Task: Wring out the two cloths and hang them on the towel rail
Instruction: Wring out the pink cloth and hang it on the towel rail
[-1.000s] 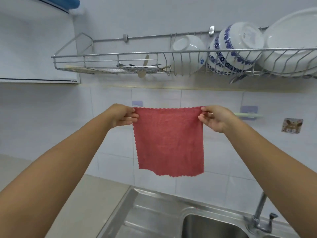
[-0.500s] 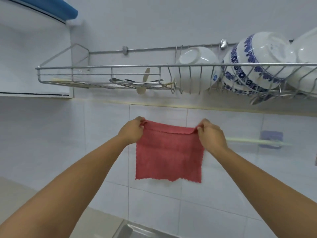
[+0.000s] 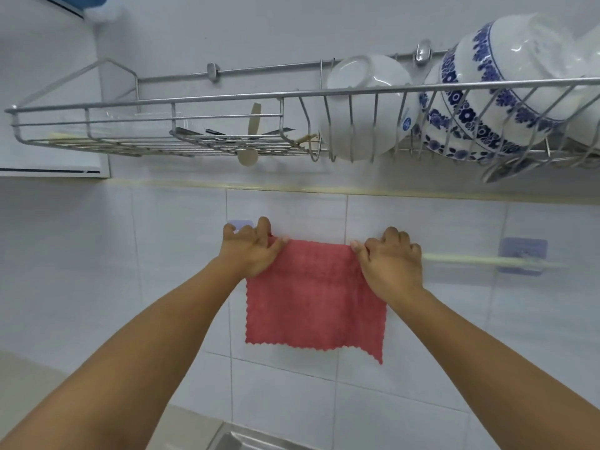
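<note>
A red cloth hangs folded over the pale green towel rail on the tiled wall, its front flap hanging flat with a scalloped lower edge. My left hand grips the cloth's top left corner at the rail. At the top right corner my right hand grips the cloth, fingers curled over the rail. The rail's left part is hidden behind the cloth and hands; its purple right mount shows. A second cloth is not in view.
A wire dish rack hangs on the wall above the rail, holding utensils, a white bowl and blue-patterned bowls. The steel sink's edge shows at the bottom, with a beige counter at the lower left.
The cloth went from being held spread out in the air to lying folded over the rail. Both hands moved forward to the rail, and the view tilted up, hiding the sink.
</note>
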Demonstrator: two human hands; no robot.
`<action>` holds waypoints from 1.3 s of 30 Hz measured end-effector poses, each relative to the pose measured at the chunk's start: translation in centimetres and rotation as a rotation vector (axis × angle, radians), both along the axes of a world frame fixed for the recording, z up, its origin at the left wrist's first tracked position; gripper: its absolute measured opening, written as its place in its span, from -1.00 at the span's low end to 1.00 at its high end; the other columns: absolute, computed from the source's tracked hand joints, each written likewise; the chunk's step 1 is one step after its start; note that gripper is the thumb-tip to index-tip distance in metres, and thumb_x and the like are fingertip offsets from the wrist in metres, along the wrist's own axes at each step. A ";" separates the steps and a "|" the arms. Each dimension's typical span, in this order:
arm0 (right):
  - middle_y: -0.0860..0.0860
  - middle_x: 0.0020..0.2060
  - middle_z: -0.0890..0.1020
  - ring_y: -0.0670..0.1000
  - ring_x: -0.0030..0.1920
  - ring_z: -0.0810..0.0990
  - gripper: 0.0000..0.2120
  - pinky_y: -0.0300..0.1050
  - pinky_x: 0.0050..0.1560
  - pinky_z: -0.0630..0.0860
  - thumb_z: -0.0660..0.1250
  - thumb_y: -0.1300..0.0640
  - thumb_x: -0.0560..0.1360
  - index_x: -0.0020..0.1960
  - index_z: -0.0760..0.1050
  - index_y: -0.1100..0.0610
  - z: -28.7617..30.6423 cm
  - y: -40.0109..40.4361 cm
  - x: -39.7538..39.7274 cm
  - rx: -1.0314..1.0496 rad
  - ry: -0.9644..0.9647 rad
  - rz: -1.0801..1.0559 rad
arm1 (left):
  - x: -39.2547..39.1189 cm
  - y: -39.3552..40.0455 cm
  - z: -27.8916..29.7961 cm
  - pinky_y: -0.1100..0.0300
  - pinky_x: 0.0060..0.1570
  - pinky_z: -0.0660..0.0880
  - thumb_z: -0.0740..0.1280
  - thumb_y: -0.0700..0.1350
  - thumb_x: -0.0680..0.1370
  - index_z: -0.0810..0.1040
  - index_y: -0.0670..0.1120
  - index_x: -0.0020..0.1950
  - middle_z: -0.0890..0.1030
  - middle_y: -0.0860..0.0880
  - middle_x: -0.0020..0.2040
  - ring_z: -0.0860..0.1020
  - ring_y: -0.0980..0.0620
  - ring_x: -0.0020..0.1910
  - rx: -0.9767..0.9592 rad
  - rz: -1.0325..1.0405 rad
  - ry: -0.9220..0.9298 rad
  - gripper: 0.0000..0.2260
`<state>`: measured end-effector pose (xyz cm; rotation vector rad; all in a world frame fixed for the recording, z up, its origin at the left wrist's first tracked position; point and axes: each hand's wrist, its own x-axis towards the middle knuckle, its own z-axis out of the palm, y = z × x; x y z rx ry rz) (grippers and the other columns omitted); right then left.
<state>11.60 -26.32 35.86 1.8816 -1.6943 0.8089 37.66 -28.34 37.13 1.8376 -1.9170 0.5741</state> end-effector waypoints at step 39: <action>0.05 -0.12 0.64 0.10 -0.03 0.54 -0.58 0.08 0.11 0.26 0.06 -0.09 0.60 -0.06 0.60 0.14 -0.4 0.5 -0.1 -0.194 0.077 -0.005 | -0.4 2.3 -6.2 -0.14 0.44 0.16 -0.02 0.12 0.61 0.38 -0.09 0.39 0.44 -0.08 0.38 0.32 -0.09 0.43 -0.312 -0.131 0.054 -0.53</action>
